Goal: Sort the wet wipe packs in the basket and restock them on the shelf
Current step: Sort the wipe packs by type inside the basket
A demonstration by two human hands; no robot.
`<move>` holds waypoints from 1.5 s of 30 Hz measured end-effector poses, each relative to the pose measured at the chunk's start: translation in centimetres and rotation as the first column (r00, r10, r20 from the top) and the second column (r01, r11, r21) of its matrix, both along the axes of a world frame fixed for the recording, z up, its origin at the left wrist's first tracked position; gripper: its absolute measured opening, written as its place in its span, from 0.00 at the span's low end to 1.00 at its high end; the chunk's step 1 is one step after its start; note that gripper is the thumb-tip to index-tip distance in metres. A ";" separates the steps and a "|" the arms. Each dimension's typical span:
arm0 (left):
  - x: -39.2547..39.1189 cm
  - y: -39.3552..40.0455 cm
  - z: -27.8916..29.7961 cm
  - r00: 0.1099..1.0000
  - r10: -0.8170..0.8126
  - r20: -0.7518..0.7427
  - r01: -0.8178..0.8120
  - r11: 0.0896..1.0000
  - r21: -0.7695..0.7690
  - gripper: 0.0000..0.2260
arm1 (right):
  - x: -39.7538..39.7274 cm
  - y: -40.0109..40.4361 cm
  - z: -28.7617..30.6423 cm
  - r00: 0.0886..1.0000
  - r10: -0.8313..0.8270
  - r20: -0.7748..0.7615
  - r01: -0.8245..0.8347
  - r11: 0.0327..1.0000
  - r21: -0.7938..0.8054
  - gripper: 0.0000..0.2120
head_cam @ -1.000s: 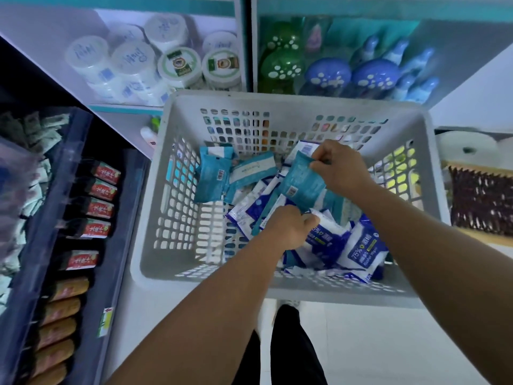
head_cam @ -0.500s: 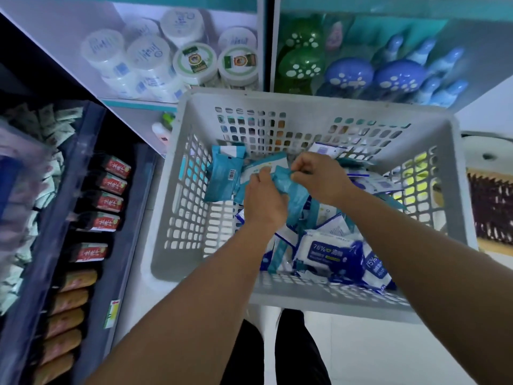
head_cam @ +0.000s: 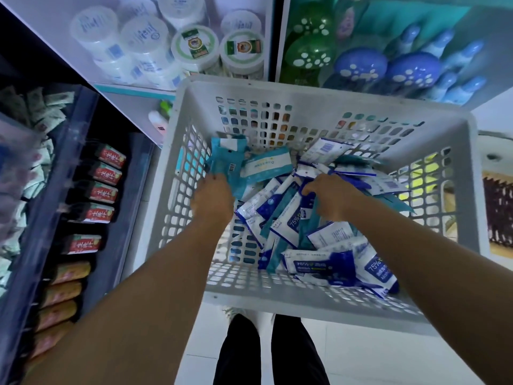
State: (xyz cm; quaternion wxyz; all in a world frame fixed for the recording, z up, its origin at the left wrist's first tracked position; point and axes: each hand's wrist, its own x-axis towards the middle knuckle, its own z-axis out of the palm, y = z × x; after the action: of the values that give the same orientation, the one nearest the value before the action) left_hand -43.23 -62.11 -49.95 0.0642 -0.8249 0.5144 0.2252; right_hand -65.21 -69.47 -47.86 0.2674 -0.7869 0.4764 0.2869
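Hands (head_cam: 212, 201) (head_cam: 329, 197) inside basket (head_cam: 305, 90) — left floor bare

White tubs (head_cam: 119, 48) are stacked at 11 o'clock, w/ two green-labelled tubs (head_cam: 216, 48) just beside them toward 12. Green paw-print bottles (head_cam: 308, 54) are seen at 12, blue paw-print ones (head_cam: 385, 70) at 1 o'clock, lying tilted. A dark rack is set at 9 o'clock: red-labelled packs (head_cam: 104, 184) in a row, orange ones (head_cam: 63, 290) below toward 8. Pale sachets (head_cam: 41, 112) are piled at 10. Black trousers (head_cam: 266, 354) and white floor (head_cam: 361, 362) are seen at 6.
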 end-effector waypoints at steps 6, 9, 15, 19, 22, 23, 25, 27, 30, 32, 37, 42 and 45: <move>-5.4 -0.2 -0.3 0.888 -0.389 -0.247 0.373 0.921 -0.110 0.26 | -1.7 0.8 -0.1 0.997 -0.072 0.024 0.072 0.997 -0.031 0.31; -7.9 -0.3 -1.3 0.839 -0.469 -0.276 0.482 0.876 -0.024 0.22 | -2.4 0.8 -0.1 0.990 -0.135 0.038 0.138 0.988 -0.075 0.22; -8.6 -0.6 -3.1 0.843 -0.484 -0.233 0.513 0.855 0.080 0.33 | -2.9 0.9 -0.5 0.986 -0.147 0.079 0.151 0.987 -0.054 0.15; -8.5 -1.4 -3.8 0.833 -0.490 -0.257 0.512 0.859 0.019 0.38 | -2.5 0.7 -1.1 0.982 -0.131 0.133 0.141 0.988 -0.068 0.15; -8.9 -2.3 -4.1 0.852 -0.441 -0.281 0.454 0.891 -0.021 0.33 | -2.3 0.7 -1.6 0.979 -0.133 0.152 0.144 0.987 -0.064 0.14; -9.0 -2.4 -4.3 0.863 -0.421 -0.281 0.428 0.903 -0.038 0.29 | -2.3 0.7 -1.6 0.979 -0.136 0.150 0.147 0.987 -0.062 0.14; -9.1 -2.5 -4.4 0.887 -0.365 -0.281 0.364 0.930 -0.059 0.21 | -2.3 0.7 -1.5 0.980 -0.140 0.144 0.150 0.987 -0.062 0.14; -8.8 -2.3 -4.2 0.907 -0.274 -0.320 0.265 0.961 -0.073 0.14 | -2.3 0.8 -1.1 0.980 -0.141 0.141 0.151 0.986 -0.064 0.15; -8.2 -1.8 -2.8 0.893 -0.212 -0.397 0.188 0.977 -0.097 0.08 | -2.2 0.9 0.0 0.977 -0.152 0.149 0.163 0.984 -0.066 0.14; -7.1 -1.5 -1.3 0.882 -0.200 -0.427 0.159 0.979 -0.129 0.03 | -1.9 0.8 1.1 0.967 -0.169 0.192 0.190 0.977 -0.095 0.14; -3.0 -1.5 2.9 0.946 -0.216 -0.242 0.170 0.966 -0.197 0.09 | 0.7 0.0 3.7 0.874 -0.289 0.391 0.376 0.912 -0.164 0.16; 0.1 -1.0 4.6 0.982 -0.186 -0.015 0.184 0.979 -0.087 0.15 | 5.9 0.6 3.5 0.835 -0.330 0.441 0.414 0.904 -0.108 0.18; 0.7 -0.1 3.8 0.988 -0.152 0.027 0.152 0.988 0.000 0.18 | 8.7 1.0 1.4 0.864 -0.297 0.407 0.348 0.936 -0.056 0.19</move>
State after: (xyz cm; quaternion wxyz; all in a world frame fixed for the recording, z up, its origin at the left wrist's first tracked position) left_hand -42.53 -62.22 -46.19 0.0871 -0.7863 0.5752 0.2082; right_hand -56.52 -68.44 -46.49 0.3509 -0.7526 0.5555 0.0437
